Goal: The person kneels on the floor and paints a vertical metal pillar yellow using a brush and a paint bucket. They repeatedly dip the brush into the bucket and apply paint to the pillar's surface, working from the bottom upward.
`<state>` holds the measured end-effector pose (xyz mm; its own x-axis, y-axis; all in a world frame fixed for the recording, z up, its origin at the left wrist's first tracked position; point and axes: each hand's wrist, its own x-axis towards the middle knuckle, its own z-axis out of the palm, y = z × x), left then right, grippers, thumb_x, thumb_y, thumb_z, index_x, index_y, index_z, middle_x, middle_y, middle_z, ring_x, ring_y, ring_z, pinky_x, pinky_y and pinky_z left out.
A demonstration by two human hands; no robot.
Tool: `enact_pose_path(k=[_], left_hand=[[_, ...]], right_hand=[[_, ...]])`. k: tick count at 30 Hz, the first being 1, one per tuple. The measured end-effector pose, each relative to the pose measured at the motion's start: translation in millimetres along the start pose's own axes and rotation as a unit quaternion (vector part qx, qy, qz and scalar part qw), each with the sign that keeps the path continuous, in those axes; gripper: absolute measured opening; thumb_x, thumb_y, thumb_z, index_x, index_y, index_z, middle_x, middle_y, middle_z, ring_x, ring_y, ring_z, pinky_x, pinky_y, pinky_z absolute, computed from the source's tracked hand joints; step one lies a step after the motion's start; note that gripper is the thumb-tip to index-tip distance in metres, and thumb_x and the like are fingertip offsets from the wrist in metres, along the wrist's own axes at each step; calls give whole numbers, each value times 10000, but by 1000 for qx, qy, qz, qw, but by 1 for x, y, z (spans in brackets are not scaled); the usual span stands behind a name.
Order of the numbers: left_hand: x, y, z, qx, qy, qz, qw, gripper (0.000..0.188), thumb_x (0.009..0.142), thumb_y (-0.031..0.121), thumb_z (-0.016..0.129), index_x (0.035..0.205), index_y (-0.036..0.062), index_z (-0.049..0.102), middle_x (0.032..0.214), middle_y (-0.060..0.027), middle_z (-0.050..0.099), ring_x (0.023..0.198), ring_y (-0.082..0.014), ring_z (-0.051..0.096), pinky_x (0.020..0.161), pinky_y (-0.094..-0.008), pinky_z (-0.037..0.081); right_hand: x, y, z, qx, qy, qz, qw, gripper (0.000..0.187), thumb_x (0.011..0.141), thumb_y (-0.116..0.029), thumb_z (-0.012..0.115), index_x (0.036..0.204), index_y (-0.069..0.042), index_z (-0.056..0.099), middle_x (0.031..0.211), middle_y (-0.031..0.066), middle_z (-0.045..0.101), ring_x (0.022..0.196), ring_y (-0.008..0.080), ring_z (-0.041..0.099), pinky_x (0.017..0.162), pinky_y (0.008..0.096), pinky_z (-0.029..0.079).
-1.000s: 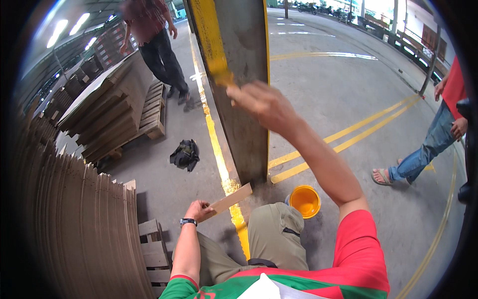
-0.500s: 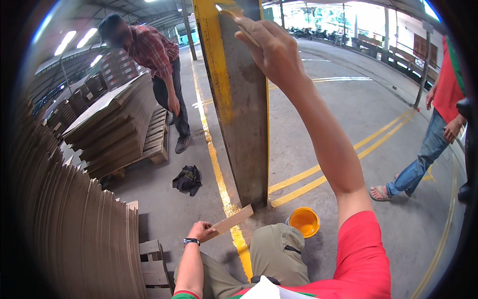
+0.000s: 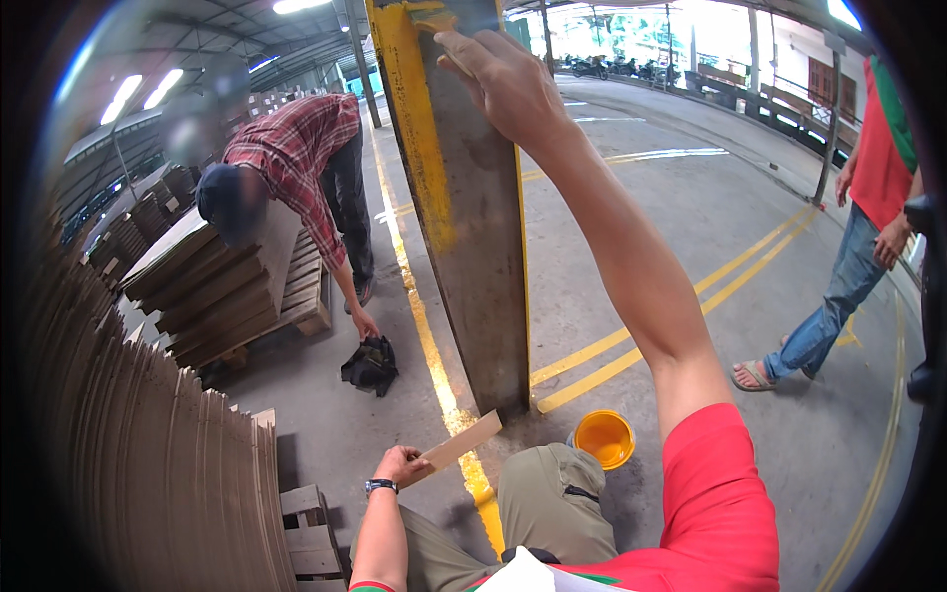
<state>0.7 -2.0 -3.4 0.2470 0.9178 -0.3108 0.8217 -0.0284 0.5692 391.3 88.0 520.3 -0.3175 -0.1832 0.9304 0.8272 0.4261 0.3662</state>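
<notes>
My right hand is raised high and closed round the handle of a paintbrush. The bristles touch the face of a grey steel column, near the top of the picture. Yellow paint coats the left strip of that face, with a ragged lower end. Low in front of me, my left hand grips a flat strip of cardboard, its far end close to the column's foot. On the floor right of my knee stands an open bucket of yellow paint.
A person in a checked shirt bends over a black bag, a hand on it. Another person in jeans stands at the right. Cardboard stacks rise on the left, one on a wooden pallet. Yellow lines mark the floor.
The person in the checked shirt has bent down and reached the black bag. My right hand and the brush have shifted slightly left and down in view. My left hand stays nearly still.
</notes>
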Motion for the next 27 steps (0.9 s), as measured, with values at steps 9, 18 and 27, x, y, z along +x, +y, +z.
enact_pose_path(k=[9,18,27], left_hand=[[6,-6,4,12,-7,-5,1000,406,848,321,824,1146,51,770,1036,-159,781,952,-280,748,886,-389,564],[9,-6,5,-2,-23,-9,1000,395,850,303,824,1134,34,767,1028,-170,778,961,-295,749,881,-398,567],[11,-9,6,3,-19,-6,1000,398,854,320,828,1141,50,772,1021,-152,785,935,-261,751,871,-394,570]], right_hand=[[-1,6,10,-27,5,-28,999,327,948,-137,717,1269,-76,698,1042,139,719,956,325,697,813,437,589],[6,-1,-12,126,-121,126,977,409,963,-236,713,1318,-39,666,1205,219,717,1109,287,688,952,407,537],[-51,-20,-14,25,-82,12,996,315,925,-72,717,1239,-56,699,1004,154,712,907,320,706,751,437,593]])
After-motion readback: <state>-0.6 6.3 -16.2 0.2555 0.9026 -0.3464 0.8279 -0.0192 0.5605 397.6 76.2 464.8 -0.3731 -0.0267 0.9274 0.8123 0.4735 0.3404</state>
